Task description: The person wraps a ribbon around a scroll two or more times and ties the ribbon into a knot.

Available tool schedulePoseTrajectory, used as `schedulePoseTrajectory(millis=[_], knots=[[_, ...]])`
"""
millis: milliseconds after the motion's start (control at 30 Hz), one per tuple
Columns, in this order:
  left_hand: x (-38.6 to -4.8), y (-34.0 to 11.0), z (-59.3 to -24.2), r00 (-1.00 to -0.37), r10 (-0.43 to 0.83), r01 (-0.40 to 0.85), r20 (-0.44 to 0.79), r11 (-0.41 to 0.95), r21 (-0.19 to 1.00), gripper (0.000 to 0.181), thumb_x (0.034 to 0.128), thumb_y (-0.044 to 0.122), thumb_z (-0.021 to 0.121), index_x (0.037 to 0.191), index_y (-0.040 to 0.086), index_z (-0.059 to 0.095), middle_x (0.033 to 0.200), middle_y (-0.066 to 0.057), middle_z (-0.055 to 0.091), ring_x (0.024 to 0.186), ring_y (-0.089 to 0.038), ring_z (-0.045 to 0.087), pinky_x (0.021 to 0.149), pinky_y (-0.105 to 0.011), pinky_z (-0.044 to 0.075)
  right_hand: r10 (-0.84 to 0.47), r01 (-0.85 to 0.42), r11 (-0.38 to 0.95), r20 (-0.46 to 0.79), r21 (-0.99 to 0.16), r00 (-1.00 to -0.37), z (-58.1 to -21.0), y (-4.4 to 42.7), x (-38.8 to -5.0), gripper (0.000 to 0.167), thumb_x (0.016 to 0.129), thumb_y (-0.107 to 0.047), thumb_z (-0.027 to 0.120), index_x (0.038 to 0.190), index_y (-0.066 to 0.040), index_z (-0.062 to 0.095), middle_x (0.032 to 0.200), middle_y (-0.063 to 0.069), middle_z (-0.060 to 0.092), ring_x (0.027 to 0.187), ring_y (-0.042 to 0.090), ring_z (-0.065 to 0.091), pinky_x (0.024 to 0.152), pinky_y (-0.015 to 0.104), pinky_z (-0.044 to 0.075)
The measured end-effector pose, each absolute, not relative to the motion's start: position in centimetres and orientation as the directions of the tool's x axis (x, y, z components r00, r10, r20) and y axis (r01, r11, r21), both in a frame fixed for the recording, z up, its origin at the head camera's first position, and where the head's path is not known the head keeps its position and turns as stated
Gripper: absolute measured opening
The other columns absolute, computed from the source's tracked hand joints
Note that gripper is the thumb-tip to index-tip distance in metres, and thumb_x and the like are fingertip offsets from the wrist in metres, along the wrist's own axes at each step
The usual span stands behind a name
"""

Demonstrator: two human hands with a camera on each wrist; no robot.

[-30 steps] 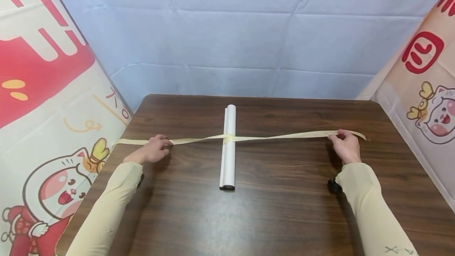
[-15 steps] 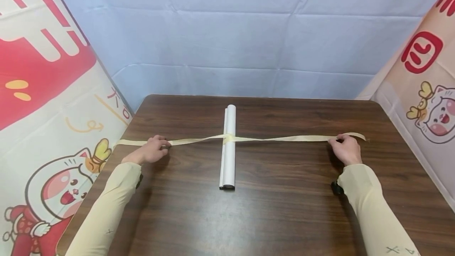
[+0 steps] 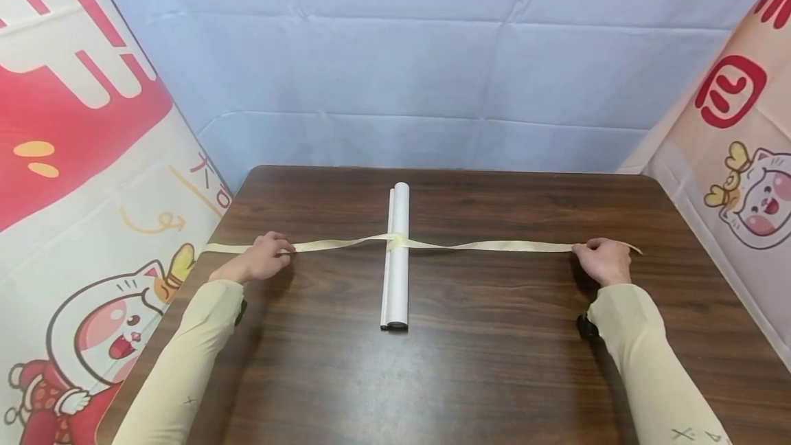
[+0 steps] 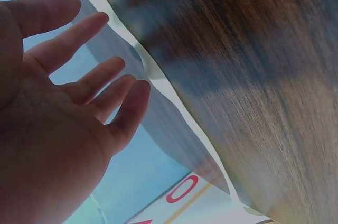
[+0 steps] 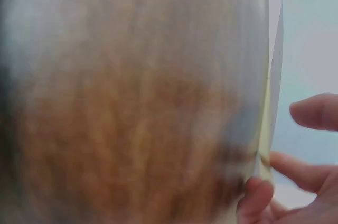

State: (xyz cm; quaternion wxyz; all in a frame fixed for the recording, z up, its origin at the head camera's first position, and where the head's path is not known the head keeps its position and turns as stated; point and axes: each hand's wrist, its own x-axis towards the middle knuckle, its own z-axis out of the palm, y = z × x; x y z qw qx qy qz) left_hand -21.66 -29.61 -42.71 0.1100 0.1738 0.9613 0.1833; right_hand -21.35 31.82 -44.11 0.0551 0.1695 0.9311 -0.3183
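A white rolled-up scroll (image 3: pixel 400 287) with a dark near end lies lengthwise mid-table. A pale yellow ribbon (image 3: pixel 500 246) crosses round its middle and stretches out to both sides. Over the left stretch is my left hand (image 3: pixel 262 257), its fingertips at the ribbon. The left wrist view shows that hand (image 4: pixel 68 123) with spread, slightly bent fingers by the ribbon (image 4: pixel 177 100), the thumb apart. My right hand (image 3: pixel 604 261) is at the other stretch, near the ribbon's end. In the right wrist view its fingers (image 5: pixel 298 171) touch the ribbon (image 5: pixel 265 113) while the thumb stands away.
The brown wood-grain table (image 3: pixel 494 362) fills the lower view. A pale blue cloth (image 3: pixel 395 74) hangs behind it. Printed cloth panels with cartoon cats stand at the left (image 3: pixel 93 225) and right (image 3: pixel 748 156).
My right hand has come slightly nearer and lowered the right stretch of ribbon, whose middle now lies closer to me. The left hand has shifted only slightly left. The scroll stays put.
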Motion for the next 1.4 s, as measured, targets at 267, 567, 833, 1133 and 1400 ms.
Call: schedulePoseTrajectory(millis=[267, 567, 833, 1133, 1400], knots=[[-21.8, -29.7, -42.9, -0.922, 0.366, 0.288, -0.128, 0.867, 0.406, 0.034, 0.0897, 0.009, 0.048, 0.116, -0.008, 0.062, 0.134, -0.038, 0.044, 0.126, -0.058, 0.035, 0.105, -0.067, 0.026, 0.347, 0.410, 0.715, -0.221, -0.566, -0.911, -43.6, 32.0, -21.1, 0.063, 0.093, -0.034, 0.044, 0.133, 0.016, 0.040, 0.130, 0.051, 0.023, 0.121, 0.064, 0.023, 0.094, 0.063, 0.033], [-22.2, -28.7, -42.6, -0.931, 0.361, 0.292, -0.061, 0.833, 0.470, 0.032, 0.0931, 0.009, 0.047, 0.118, -0.004, 0.063, 0.122, -0.027, 0.055, 0.121, -0.048, 0.046, 0.101, -0.060, 0.037, 0.330, 0.374, 0.702, -0.188, -0.606, -0.925, -43.1, 30.6, -21.3, 0.060, 0.094, -0.035, 0.046, 0.134, 0.010, 0.042, 0.136, 0.048, 0.015, 0.124, 0.062, 0.021, 0.091, 0.064, 0.035], [-23.7, -24.5, -42.2, -0.921, 0.387, 0.362, 0.052, 0.795, 0.486, 0.028, 0.0907, 0.008, 0.054, 0.113, -0.004, 0.065, 0.105, -0.018, 0.065, 0.097, -0.031, 0.060, 0.087, -0.048, 0.048, 0.243, 0.262, 0.773, -0.111, -0.578, -0.964, -42.7, 27.4, -21.9, 0.049, 0.094, -0.033, 0.049, 0.124, 0.005, 0.055, 0.130, 0.038, 0.044, 0.117, 0.058, 0.037, 0.092, 0.062, 0.037], [-25.0, -18.8, -42.5, -0.897, 0.440, 0.405, 0.052, 0.767, 0.498, 0.030, 0.0910, 0.011, 0.054, 0.115, -0.004, 0.064, 0.111, -0.018, 0.066, 0.104, -0.031, 0.061, 0.094, -0.044, 0.048, 0.025, 0.030, 0.837, -0.018, -0.547, -1.000, -43.1, 21.8, -23.2, 0.036, 0.091, -0.023, 0.058, 0.115, 0.002, 0.062, 0.122, 0.029, 0.058, 0.116, 0.057, 0.040, 0.097, 0.060, 0.036], [-25.4, -15.5, -43.1, -0.882, 0.472, 0.415, 0.006, 0.769, 0.486, 0.035, 0.0937, 0.015, 0.053, 0.123, -0.002, 0.062, 0.121, -0.017, 0.065, 0.116, -0.031, 0.058, 0.102, -0.043, 0.044, -0.227, -0.203, 0.824, 0.020, -0.530, -0.974, -43.0, 16.0, -23.6, 0.031, 0.089, -0.018, 0.063, 0.115, -0.001, 0.065, 0.121, 0.024, 0.056, 0.115, 0.044, 0.043, 0.096, 0.053, 0.039]])
